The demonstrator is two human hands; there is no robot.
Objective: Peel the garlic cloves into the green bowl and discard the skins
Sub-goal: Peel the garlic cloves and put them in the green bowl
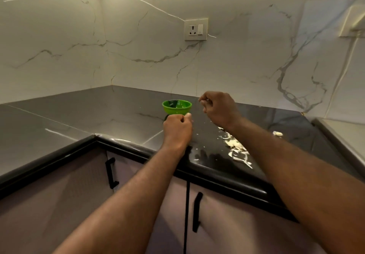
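A small green bowl [176, 106] stands on the dark counter, near the back wall. My left hand [177, 128] hovers just in front of the bowl with its fingers curled, and a pale garlic clove [188, 114] shows at its fingertips. My right hand [218, 109] is raised to the right of the bowl, fingers curled, pinching a thin pale bit of skin [201, 101] at its tips. A heap of white garlic skins [236, 148] lies on the counter under my right forearm. An unpeeled piece of garlic [277, 134] sits farther right.
The black counter [79, 123] turns an L-shaped corner, with a rounded front edge [138, 151]. Cabinet doors with black handles [111, 172] are below. A wall socket [196, 29] sits on the marble backsplash. A raised grey ledge [335, 135] borders the counter at the right.
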